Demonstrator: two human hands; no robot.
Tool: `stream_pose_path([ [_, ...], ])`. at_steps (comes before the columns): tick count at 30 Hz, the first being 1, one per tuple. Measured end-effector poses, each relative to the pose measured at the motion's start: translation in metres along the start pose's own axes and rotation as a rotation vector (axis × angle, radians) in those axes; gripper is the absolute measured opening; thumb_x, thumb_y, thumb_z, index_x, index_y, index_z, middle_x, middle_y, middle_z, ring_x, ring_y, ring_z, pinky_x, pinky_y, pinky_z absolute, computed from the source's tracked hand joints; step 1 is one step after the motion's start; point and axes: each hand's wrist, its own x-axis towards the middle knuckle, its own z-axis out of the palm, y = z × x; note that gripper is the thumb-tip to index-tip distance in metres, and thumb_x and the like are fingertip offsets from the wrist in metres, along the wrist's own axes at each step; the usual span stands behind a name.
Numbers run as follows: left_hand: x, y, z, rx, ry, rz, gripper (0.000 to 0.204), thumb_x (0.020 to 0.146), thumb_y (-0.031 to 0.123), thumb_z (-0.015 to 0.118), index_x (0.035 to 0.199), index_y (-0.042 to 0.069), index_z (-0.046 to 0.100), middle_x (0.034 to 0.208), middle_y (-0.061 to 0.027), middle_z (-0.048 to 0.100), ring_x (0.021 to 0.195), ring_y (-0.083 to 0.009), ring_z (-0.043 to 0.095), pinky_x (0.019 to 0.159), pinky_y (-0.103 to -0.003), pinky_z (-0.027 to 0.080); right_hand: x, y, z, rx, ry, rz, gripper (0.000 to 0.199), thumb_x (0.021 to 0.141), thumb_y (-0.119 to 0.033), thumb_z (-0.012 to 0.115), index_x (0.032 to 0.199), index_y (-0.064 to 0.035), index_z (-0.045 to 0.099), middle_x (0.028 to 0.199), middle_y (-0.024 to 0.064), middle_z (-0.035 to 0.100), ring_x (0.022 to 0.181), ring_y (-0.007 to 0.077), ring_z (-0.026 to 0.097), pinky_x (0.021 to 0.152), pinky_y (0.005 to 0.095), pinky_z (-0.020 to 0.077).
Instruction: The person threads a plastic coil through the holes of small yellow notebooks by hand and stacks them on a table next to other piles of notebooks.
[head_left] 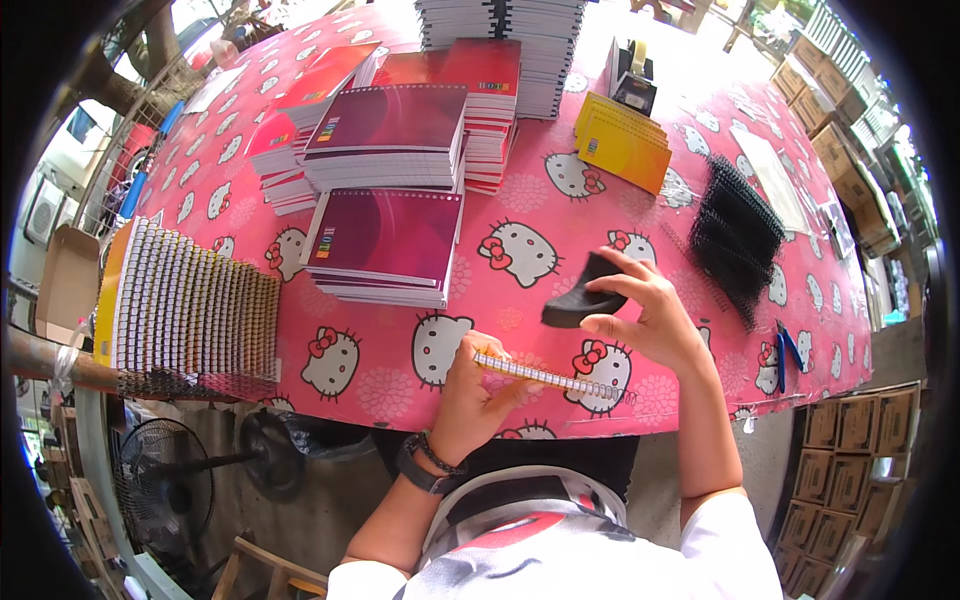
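My left hand [470, 390] grips a small notebook [545, 376] by its spiral-bound edge, holding it on edge over the near rim of the pink cartoon-cat tablecloth [520, 195]. My right hand [650, 310] is raised just above the notebook's right end. Its fingertips pinch a black curved piece [580, 298], soft-looking and folded. The two hands are close together but do not touch.
Maroon spiral notebooks lie in stacks [385, 245] in front of me. A row of bound notebooks stands on edge [190, 300] at the left. Yellow pads [622, 140], black spiral coils [735, 235], a tape dispenser [632, 80], blue scissors [785, 350]. A fan [165, 485] stands below.
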Motion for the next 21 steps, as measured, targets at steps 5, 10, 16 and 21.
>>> stream_pose_path([
  [5,0.012,0.024,0.009,0.414,0.0,0.18,0.04,0.079,0.018,0.074,0.097,0.002,0.043,0.088,-0.0129,0.047,0.08,-0.0267,0.053,0.068,-0.035,0.043,-0.013,-0.053,0.001,0.187,0.112,-0.237,0.032,0.072,-0.014,0.074,0.101,-0.0041,0.065,0.109,0.0121,0.064,0.098,0.029,0.059,0.085,0.0389,0.0468],
  [10,0.015,0.045,0.011,0.332,0.046,0.151,0.023,0.084,0.013,0.068,0.096,0.001,0.051,0.09,-0.0116,0.052,0.078,-0.0248,0.054,0.069,-0.034,0.044,-0.016,-0.067,0.011,0.229,0.095,-0.232,0.032,0.073,-0.007,0.073,0.104,-0.0044,0.063,0.092,0.0079,0.064,0.083,0.0236,0.06,0.073,0.0333,0.0489],
  [16,0.012,0.052,0.0,0.15,0.09,0.169,0.015,0.083,0.008,0.069,0.094,0.003,0.06,0.089,-0.0079,0.059,0.077,-0.0162,0.06,0.068,-0.026,0.05,-0.013,-0.068,0.02,0.466,0.092,-0.211,0.028,0.073,-0.006,0.075,0.099,-0.0045,0.063,0.084,0.0057,0.059,0.075,0.0188,0.057,0.066,0.0299,0.0473],
  [21,0.011,0.056,-0.005,0.095,0.062,0.207,0.017,0.08,0.002,0.069,0.095,0.003,0.061,0.09,-0.0086,0.06,0.078,-0.0169,0.062,0.068,-0.027,0.051,-0.009,-0.075,0.02,0.454,0.075,-0.277,0.028,0.073,-0.009,0.076,0.095,-0.0056,0.061,0.08,0.0051,0.056,0.073,0.0199,0.054,0.062,0.0308,0.0449],
])
